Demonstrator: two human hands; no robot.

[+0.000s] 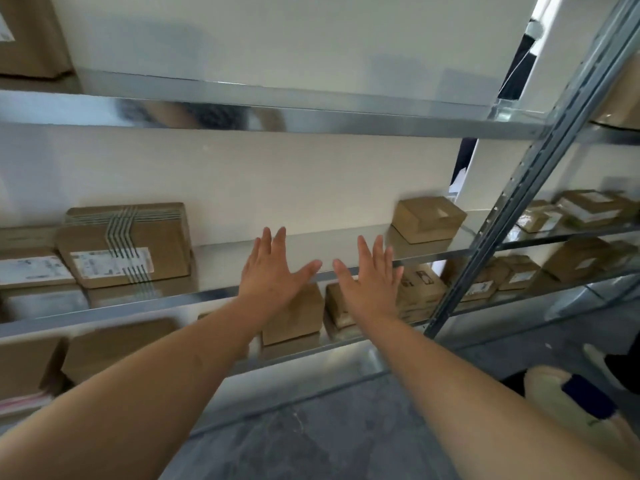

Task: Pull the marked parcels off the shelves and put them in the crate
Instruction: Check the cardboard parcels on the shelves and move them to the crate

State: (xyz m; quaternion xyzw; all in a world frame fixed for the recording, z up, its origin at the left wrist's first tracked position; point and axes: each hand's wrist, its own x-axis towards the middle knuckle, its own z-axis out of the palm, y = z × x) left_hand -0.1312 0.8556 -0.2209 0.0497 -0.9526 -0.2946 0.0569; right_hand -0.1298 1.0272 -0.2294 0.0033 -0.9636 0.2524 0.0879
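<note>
A brown cardboard parcel point(128, 245) lay flat at the left of the middle shelf point(221, 296), bound with grey-green straps and carrying a white label on its near face. At the far right of that shelf a smaller parcel point(427, 218) sat skewed, a pale patch on top. On the shelf below, several small brown boxes point(294, 320) stood side by side (their labels too blurred to read). More labelled parcels point(588, 206) lay on the right-hand rack, well apart from the rest.
</note>
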